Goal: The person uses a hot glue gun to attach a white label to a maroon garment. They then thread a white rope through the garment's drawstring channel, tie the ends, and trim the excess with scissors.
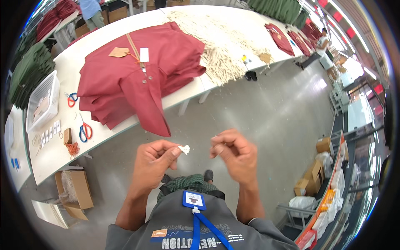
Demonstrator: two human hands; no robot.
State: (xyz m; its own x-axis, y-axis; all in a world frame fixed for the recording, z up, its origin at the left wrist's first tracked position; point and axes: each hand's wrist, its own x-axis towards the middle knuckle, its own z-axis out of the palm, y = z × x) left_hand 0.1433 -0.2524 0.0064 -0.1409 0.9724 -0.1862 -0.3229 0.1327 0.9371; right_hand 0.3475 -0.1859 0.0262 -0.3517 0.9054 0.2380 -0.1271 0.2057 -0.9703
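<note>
In front of my body, above the floor, my left hand (155, 163) pinches a small white crumpled piece (184, 149) between thumb and forefinger; whether it is cord or cloth I cannot tell. A short way to the right, my right hand (234, 155) is closed, thumb against curled fingers. Anything in that pinch is too small to make out. Beyond both hands, a stack of dark red garments (106, 89) lies on the white table (66, 54). The top one has a zip, a brown tag (119, 52) and a white tag (144, 54); one part hangs over the table edge.
Cream cords (223, 62) lie heaped beside the garments. Two pairs of scissors (85, 132) and a white basket (43, 102) are on the left. Below stands an open cardboard box (77, 187). A shelf with boxes (312, 179) runs along the right. Another person (321, 43) is far right.
</note>
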